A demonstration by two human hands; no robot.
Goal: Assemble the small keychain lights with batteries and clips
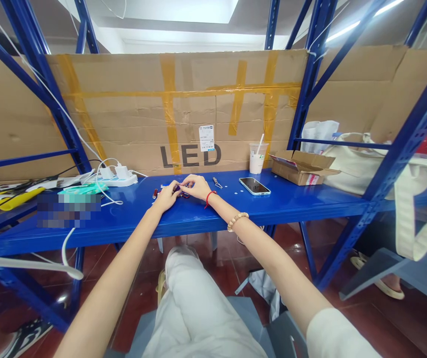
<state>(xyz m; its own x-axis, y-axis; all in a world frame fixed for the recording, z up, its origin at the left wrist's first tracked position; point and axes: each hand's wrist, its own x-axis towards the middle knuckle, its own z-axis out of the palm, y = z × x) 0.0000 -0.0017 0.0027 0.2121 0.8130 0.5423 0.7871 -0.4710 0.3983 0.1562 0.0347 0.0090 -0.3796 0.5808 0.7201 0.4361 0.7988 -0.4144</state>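
Observation:
My left hand point(167, 196) and my right hand point(196, 187) meet over the blue shelf table point(142, 216), fingers curled and pressed together. Between the fingertips is something small and dark that I cannot make out. More small dark pieces lie under the hands, partly hidden by them. Just left of my left hand sits a small red item point(155, 194). Beyond my right hand lies a small grey tool with a loop point(216, 182). A few tiny white bits are scattered to its right.
A phone point(255, 186), a plastic cup with a straw point(257, 158) and an opened cardboard box point(304, 166) stand to the right. A power strip point(118, 179) with white cables lies left. Blue metal posts point(312, 74) frame the table; a cardboard wall point(134, 119) closes the back.

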